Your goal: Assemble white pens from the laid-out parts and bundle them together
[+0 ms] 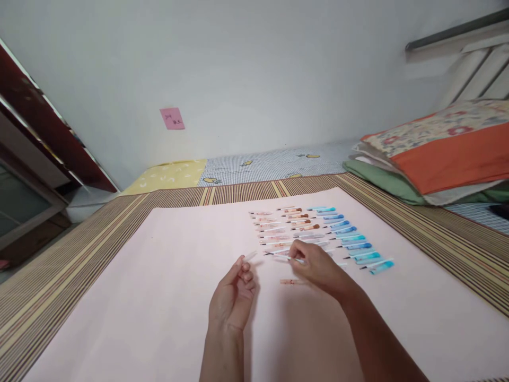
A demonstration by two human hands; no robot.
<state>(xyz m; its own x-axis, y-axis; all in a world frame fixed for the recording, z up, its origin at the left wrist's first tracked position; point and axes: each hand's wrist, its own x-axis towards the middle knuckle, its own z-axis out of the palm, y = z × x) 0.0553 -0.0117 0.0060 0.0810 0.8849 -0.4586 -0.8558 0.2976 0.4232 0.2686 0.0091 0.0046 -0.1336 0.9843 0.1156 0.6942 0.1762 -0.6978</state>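
Observation:
Rows of false nails on thin sticks lie on a pale pink sheet point(159, 297): pink ones point(267, 227), brownish ones point(300, 218) and blue ones point(353, 241). My left hand point(233, 297) is closed, pinching a clear nail tip point(249, 257) between thumb and fingers. My right hand point(316, 264) is closed too, pinching a thin white stick point(283, 257) at the near end of the rows. A single pink nail point(290, 281) lies on the sheet just below my right hand.
The pink sheet covers a striped woven mat point(59, 265) on a bed. Folded bedding and an orange floral pillow point(445, 148) lie at the right. A pink note point(172, 118) sticks to the white wall. Dark furniture point(35, 132) stands at left.

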